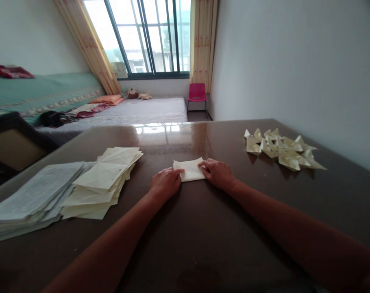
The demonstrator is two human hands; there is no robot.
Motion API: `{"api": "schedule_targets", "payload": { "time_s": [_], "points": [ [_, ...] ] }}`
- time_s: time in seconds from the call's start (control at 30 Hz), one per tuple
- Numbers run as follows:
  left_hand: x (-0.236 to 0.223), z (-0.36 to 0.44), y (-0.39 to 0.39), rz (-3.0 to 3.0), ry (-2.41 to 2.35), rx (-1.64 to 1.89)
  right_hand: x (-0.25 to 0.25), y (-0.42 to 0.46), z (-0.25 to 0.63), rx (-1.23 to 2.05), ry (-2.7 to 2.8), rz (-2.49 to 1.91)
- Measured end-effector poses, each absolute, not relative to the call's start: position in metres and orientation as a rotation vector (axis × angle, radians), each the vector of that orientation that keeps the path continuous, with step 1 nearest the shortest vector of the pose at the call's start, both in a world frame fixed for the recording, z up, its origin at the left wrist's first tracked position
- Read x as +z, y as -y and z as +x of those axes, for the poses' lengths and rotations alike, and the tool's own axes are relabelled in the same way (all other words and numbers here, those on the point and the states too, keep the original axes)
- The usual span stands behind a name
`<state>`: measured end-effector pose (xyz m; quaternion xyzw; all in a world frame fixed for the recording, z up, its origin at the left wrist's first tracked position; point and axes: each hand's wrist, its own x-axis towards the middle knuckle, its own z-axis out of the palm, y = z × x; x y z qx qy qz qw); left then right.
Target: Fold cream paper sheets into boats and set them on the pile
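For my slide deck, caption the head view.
Left hand and right hand touch folded paper on a glossy brown table.

Cream paper [191, 171]; brown table [179, 232]; pink chair [197, 92]; yellowish curtain [203, 53], reddish motifs.

Nothing came up readable! Toward nine o'clock on the counter [185, 228], the top sheet [104, 169] of the cream paper stack [90, 209] carried a short row of small dark marks [116, 174], too tiny to decipher, and farther out, the greyish paper stack [35, 189] showed faint, blurred patterning!
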<state>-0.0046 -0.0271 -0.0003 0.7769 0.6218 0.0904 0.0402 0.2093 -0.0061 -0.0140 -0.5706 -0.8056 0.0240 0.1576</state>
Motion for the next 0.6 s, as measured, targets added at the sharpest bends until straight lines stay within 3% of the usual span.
{"api": "schedule_targets", "payload": {
  "time_s": [0.23, 0.47, 0.6],
  "points": [
    [0.0, -0.006, 0.031, 2.592, -1.923, 0.304, -0.015, 0.008, 0.208, 0.064, 2.322, -1.61],
    [0.004, 0.012, 0.049, 3.038, -1.431, 0.553, -0.019, 0.007, 0.208, -0.001, 2.314, -1.612],
    [-0.009, 0.015, 0.049, 2.962, -1.282, 0.428, -0.02, 0.007, 0.209, 0.008, 2.315, -1.611]
  ]
}}
